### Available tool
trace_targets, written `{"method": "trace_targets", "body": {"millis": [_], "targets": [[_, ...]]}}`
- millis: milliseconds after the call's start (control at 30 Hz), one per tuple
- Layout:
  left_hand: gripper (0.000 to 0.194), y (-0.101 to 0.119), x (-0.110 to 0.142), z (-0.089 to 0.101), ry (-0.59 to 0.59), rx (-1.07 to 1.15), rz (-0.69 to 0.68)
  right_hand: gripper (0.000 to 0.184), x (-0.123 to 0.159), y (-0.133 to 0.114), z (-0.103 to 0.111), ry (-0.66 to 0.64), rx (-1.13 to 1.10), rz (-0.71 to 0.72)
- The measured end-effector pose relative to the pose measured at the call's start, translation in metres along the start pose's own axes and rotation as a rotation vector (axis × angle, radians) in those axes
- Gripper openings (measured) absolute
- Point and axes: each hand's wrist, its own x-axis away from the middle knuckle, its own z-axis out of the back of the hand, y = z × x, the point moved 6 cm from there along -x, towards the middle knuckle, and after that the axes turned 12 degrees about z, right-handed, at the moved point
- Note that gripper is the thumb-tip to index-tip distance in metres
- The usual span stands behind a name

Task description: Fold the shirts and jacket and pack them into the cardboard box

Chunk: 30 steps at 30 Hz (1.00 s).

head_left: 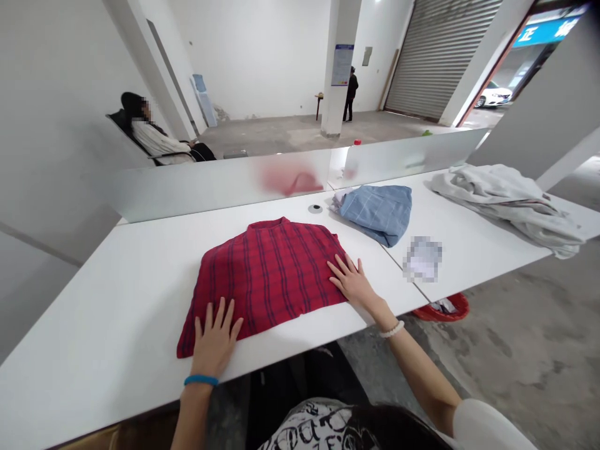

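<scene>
A red plaid shirt [272, 275] with dark stripes lies folded on the white table [84, 325], its collar toward the far side. On the shirt's lower left part rests my left hand [216, 337], open, fingers spread and pressed flat; a blue band circles its wrist. My right hand [354, 284] also lies open on the cloth, at the shirt's right edge, with its fingers apart and a pale beaded bracelet at the wrist. Neither hand grips the fabric.
Right of the shirt lies a folded blue checked garment [379, 209]. Farther right is a heap of pale grey cloth [506, 197]. A frosted divider [210, 187] runs along the table's back. Below the front edge stands a red basket [457, 312]. A person [157, 137] sits beyond the divider.
</scene>
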Motion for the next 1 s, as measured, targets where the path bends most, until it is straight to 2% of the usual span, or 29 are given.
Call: {"method": "trace_targets", "body": {"millis": [33,67,200,267,300,367,533,600,633,667,733,800,867,933,1000], "targets": [[0.055,0.000,0.001,0.005,0.032,0.002,0.051,0.051,-0.002,-0.008,0.002,0.020,0.007,-0.010],[0.055,0.010,0.003,0.009,0.054,0.017,0.056,0.052,-0.004,-0.022,0.004,0.040,0.004,0.012],[0.050,0.091,0.019,0.012,0.007,0.115,-0.224,0.053,-0.013,-0.101,0.000,0.037,-0.081,0.298],[0.049,0.110,0.026,0.006,-0.032,0.132,-0.279,0.054,-0.011,-0.121,-0.006,0.008,-0.119,0.378],[0.049,0.107,0.027,0.003,-0.042,0.129,-0.260,0.054,-0.009,-0.121,-0.009,-0.002,-0.128,0.381],[0.050,0.081,0.029,-0.002,-0.042,0.102,-0.172,0.053,-0.001,-0.106,-0.011,-0.012,-0.128,0.337],[0.053,-0.021,0.038,-0.001,-0.011,-0.008,0.116,0.051,0.028,-0.048,-0.012,-0.025,-0.080,0.141],[0.056,-0.039,0.042,0.003,-0.002,-0.021,0.183,0.051,0.034,-0.039,-0.010,-0.027,-0.063,0.086],[0.057,-0.039,0.041,0.007,0.013,-0.025,0.206,0.051,0.034,-0.039,-0.008,-0.028,-0.054,0.065],[0.057,-0.034,0.038,0.012,0.037,-0.027,0.224,0.051,0.030,-0.042,-0.004,-0.024,-0.043,0.049],[0.057,-0.010,0.021,0.024,0.094,-0.015,0.222,0.051,0.011,-0.056,0.009,0.003,-0.023,0.063],[0.054,0.029,-0.010,0.034,0.134,0.031,0.148,0.050,-0.024,-0.080,0.021,0.054,-0.015,0.150],[0.053,0.070,-0.049,0.035,0.127,0.093,0.031,0.050,-0.066,-0.104,0.026,0.098,-0.026,0.269],[0.053,0.101,-0.089,0.025,0.063,0.120,-0.036,0.051,-0.107,-0.117,0.015,0.097,-0.045,0.326],[0.053,0.110,-0.122,0.004,-0.057,0.103,-0.017,0.051,-0.138,-0.115,-0.006,0.036,-0.069,0.308]]}}
